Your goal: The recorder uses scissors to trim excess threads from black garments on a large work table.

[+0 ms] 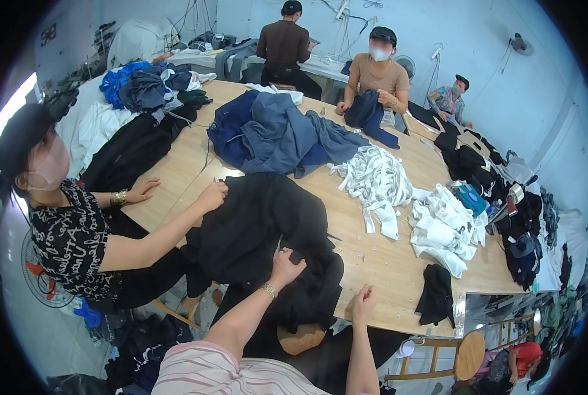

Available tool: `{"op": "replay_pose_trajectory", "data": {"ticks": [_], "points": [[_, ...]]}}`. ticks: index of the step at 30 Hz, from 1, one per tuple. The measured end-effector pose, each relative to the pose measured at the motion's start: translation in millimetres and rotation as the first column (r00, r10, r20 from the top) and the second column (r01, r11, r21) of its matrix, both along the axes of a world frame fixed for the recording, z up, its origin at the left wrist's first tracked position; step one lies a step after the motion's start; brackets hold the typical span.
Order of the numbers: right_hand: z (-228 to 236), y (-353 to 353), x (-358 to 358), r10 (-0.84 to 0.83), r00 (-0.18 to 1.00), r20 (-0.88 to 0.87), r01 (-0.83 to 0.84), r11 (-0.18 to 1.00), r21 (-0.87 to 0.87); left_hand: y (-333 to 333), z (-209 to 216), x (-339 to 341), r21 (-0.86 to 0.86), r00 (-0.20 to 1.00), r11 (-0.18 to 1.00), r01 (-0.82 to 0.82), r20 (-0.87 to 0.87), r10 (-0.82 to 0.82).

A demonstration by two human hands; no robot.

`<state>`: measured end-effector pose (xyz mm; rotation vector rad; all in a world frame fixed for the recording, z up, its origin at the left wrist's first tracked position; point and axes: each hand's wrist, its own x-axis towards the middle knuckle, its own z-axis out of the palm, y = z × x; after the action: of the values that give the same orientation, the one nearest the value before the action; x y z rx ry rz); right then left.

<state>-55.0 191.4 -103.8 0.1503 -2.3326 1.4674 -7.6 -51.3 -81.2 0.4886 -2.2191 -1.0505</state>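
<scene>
A black garment [307, 289] hangs partly over the near edge of the table, and my left hand [286, 268] is closed on its upper part. To its right, my right hand [364, 302] is held closed over the table's front edge. Whatever its fingers pinch, if anything, is too small to make out. Just beyond my left hand spreads a larger heap of black cloth [261, 224]. At my left, a co-worker's hand [213, 196] is at the edge of that heap, while their other hand rests on the table.
The wooden table [373, 263] bears blue-grey garments [274, 131], white strips [376, 181], white pieces [442, 227] and a small black piece [437, 294]. Across it, a seated person handles dark blue cloth [373, 118]. A wooden stool [468, 354] stands at the lower right, and dark clothes [145, 349] lie at lower left.
</scene>
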Motion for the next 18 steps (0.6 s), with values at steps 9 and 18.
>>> {"op": "replay_pose_trajectory", "data": {"ticks": [9, 18], "points": [[4, -2, 6, 0.003, 0.997, -0.075, -0.003, 1.000, 0.005, 0, 1, 3, -0.042, 0.999, 0.999, -0.027, -0.035, 0.026], [13, -5, 11, 0.016, 1.000, 0.024, -0.016, 1.000, -0.006, -1, 5, 5, -0.015, 0.998, 0.999, -0.046, 0.053, 0.046]]}}
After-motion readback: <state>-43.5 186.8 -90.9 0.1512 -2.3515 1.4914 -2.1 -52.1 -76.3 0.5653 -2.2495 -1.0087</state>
